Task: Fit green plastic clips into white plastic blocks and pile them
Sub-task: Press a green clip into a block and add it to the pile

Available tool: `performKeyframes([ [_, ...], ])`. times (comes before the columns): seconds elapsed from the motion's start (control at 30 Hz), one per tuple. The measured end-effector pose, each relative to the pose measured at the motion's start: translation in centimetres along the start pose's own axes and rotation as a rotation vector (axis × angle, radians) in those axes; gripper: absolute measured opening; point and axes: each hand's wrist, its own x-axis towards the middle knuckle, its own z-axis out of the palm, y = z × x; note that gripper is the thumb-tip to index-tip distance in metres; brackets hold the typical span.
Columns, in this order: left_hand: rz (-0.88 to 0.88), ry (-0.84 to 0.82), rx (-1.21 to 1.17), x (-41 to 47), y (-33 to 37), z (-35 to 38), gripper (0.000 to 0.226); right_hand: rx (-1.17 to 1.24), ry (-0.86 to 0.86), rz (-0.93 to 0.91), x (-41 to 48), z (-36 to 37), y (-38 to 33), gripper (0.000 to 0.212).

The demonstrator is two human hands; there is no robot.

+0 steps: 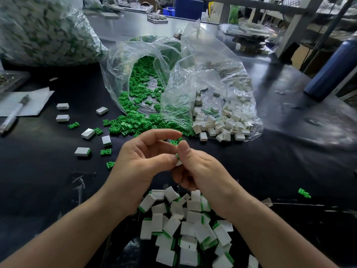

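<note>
While both hands meet above the dark table (48,171), the left hand (143,161) and the right hand (201,171) together pinch a small white block (179,163), with a sliver of green clip (177,156) showing at its top edge; one left finger arches free above the piece, and the right thumb stands upright against it with the other right fingers curled beneath; just below the wrists lies a pile of fitted blocks (185,229), white with green edges; beyond the hands a clear bag (119,60) spills loose green clips (133,124) onto the table, touching a second clear bag (231,78) of empty white blocks (222,126); a few scattered blocks (82,152) lie at the left, near a pen (11,117) on white paper (36,97); a blue bottle (332,68) shows tilted at the far right.
</note>
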Motion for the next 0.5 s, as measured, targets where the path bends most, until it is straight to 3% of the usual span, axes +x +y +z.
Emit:
performKeyframes([
  [0.27, -0.002, 0.011, -0.031, 0.0, -0.2, 0.03, 0.035, -0.232, 0.088, -0.074, 0.37, 0.4, 0.7, 0.042],
  [0.5, 0.017, -0.004, -0.031, -0.07, -0.14, -0.08, 0.041, -0.272, 0.087, -0.139, 0.27, 0.43, 0.56, 0.03],
])
